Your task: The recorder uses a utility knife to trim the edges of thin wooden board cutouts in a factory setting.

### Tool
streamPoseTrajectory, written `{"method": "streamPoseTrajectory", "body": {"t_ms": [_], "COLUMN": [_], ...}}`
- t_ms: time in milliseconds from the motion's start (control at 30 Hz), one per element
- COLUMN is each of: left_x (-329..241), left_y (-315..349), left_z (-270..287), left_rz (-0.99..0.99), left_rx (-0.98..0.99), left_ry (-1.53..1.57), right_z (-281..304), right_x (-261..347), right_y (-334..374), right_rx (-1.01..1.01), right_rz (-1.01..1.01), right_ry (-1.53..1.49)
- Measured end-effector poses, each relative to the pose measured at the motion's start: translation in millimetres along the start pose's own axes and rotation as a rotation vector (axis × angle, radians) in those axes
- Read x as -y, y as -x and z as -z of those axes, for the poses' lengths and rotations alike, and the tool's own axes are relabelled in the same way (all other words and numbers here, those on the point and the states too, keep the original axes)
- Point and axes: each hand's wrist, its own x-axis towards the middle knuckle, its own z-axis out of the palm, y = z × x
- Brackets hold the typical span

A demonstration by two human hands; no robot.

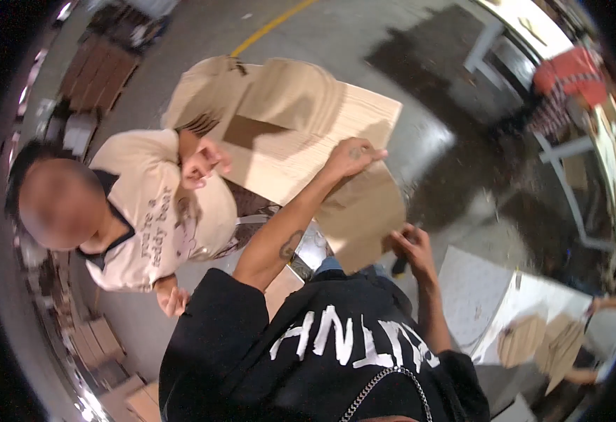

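Observation:
A brown, rounded panel, looking like cardboard or thin board, is tilted between my hands in front of my body. My left hand grips its far edge, with the fingertips partly hidden and the thumb pointing right. Along its near right side, my right hand is closed on the edge. A dark, slim object shows just below the right fingers; I cannot tell what it is or whether they hold it. Beyond my left hand, a stack of similar rounded panels lies on a pale wood-grained table.
Close at my left stands a co-worker in a cream shirt, one hand near the table. Another person in red is at the far right. Lower right, a white table bears brown panels beside someone's arms. Stacked brown boxes line the left.

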Motion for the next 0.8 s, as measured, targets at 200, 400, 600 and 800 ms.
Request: {"method": "streamPoseTrajectory", "body": {"t_ms": [200,400,600,800], "left_x": [-51,-50,8,116], "left_y": [53,80,50,59], "left_z": [29,30,65,164], "left_rz": [0.167,0.088,0.004,0.14], "left_rx": [0.117,-0.086,-0.58,-1.01], "left_ry": [0.75,1.067,1.223,1.33], "right_z": [54,54,32,-39], "right_x": [81,92,82,119], "right_y": [8,3,-18,-128], "right_rx": [0.16,0.181,0.311,0.213], "right_rz": [0.089,-0.022,0.04,0.084], "right_ry": [-0.048,0.123,-0.06,-0.039]}}
